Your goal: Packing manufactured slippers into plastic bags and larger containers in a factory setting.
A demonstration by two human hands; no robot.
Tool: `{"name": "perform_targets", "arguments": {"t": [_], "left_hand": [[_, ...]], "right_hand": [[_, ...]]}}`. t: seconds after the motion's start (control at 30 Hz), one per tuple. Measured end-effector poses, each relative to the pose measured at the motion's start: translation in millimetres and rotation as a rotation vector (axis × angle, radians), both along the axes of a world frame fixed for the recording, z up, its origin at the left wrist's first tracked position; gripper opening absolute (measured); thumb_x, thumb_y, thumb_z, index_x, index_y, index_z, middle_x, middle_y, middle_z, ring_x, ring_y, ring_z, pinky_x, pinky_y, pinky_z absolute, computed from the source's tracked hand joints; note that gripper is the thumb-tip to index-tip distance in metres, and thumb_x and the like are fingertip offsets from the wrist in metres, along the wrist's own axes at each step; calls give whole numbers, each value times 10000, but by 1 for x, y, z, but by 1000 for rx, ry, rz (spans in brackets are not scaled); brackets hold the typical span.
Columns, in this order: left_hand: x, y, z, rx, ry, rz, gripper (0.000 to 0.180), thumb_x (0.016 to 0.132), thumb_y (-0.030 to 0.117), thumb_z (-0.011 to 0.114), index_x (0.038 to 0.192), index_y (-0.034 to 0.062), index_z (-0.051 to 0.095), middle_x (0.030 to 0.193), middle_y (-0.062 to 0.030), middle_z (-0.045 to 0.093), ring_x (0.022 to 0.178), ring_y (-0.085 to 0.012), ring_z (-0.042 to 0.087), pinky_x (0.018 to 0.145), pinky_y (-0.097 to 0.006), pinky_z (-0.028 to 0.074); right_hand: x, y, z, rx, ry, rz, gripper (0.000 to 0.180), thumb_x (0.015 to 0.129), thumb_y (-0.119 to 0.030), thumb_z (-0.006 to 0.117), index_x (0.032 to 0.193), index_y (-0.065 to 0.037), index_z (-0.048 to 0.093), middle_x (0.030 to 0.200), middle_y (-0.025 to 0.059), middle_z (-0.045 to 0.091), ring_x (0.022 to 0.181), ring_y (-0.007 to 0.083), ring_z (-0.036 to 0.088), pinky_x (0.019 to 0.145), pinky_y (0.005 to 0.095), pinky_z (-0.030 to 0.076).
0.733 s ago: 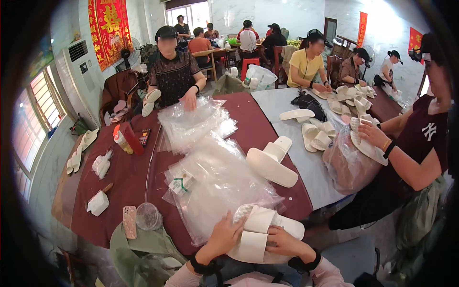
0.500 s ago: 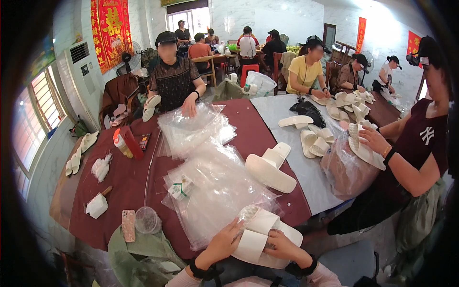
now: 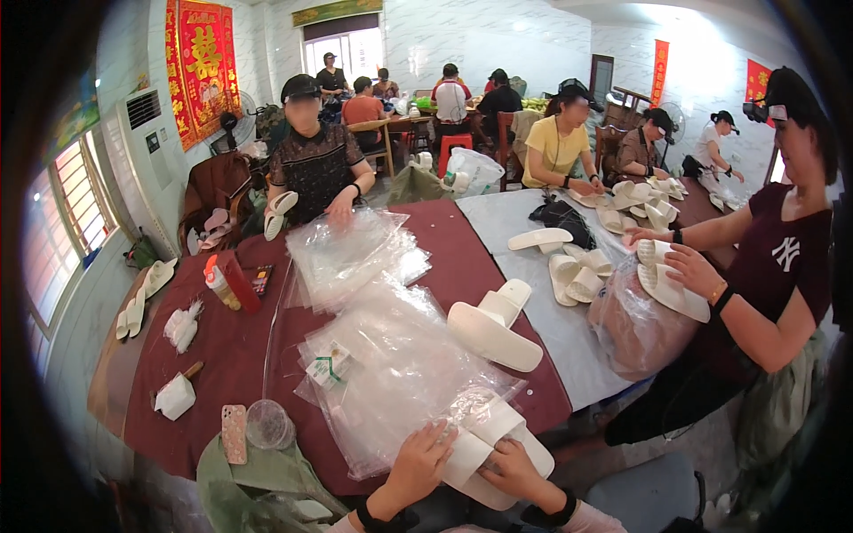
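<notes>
Hands: left hand (image 3: 418, 462) and right hand (image 3: 515, 466) clamp white slippers (image 3: 493, 444) at the table's near edge, atop clear bags (image 3: 400, 373). Risk: slick plastic could let the pair slide off.

Bag-strewn maroon table (image 3: 222, 355), slippers (image 3: 494, 324)

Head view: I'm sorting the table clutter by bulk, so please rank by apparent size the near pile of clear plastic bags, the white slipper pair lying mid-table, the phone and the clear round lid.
1. pile of clear plastic bags
2. white slipper pair
3. phone and clear round lid: look alike in size, so unranked.
</notes>
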State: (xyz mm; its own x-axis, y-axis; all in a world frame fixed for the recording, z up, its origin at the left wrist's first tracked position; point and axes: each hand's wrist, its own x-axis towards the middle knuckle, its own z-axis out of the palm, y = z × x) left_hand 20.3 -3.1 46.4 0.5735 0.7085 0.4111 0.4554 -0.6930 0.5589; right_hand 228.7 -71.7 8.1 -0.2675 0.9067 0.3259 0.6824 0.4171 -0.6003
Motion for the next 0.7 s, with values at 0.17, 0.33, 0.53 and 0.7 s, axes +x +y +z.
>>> {"name": "perform_targets", "arguments": {"t": [0.17, 0.33, 0.53, 0.7], "left_hand": [[1, -13, -7, 19, 133, -93, 402, 856, 168, 543, 1255, 121, 525, 1242, -184, 523, 1088, -427, 507, 931, -483, 389], [13, -20, 5, 77, 141, -59, 391, 872, 214, 530, 1262, 184, 533, 1321, -153, 466, 1172, -422, 441, 945, -572, 325], [22, -30, 6, 169, 175, -198, 393, 881, 270, 530, 1273, 237, 533, 1374, -119, 422, 1267, -409, 347, 990, -595, 250], [30, -45, 28, -67, -54, -465, 243, 825, 140, 603, 1057, 70, 615, 1250, -175, 498, 1282, -455, 302, 998, -610, 231]], "right_hand": [[-8, -2, -7, 6, -38, -260, 294, 718, -198, 679, 983, -81, 631, 860, 80, 553, 871, 278, 543, 821, 426, 390], [-19, -6, 2, 117, -143, -157, 258, 708, -208, 679, 925, -76, 633, 858, 88, 554, 892, 284, 541, 861, 438, 382], [-31, 2, -14, 74, -179, -85, 305, 692, -233, 670, 939, -67, 605, 932, 108, 550, 939, 305, 521, 920, 483, 357], [-28, 29, -33, 209, -234, -128, 372, 767, -291, 567, 1064, -67, 583, 1017, 141, 528, 1014, 329, 488, 938, 510, 312]]}}
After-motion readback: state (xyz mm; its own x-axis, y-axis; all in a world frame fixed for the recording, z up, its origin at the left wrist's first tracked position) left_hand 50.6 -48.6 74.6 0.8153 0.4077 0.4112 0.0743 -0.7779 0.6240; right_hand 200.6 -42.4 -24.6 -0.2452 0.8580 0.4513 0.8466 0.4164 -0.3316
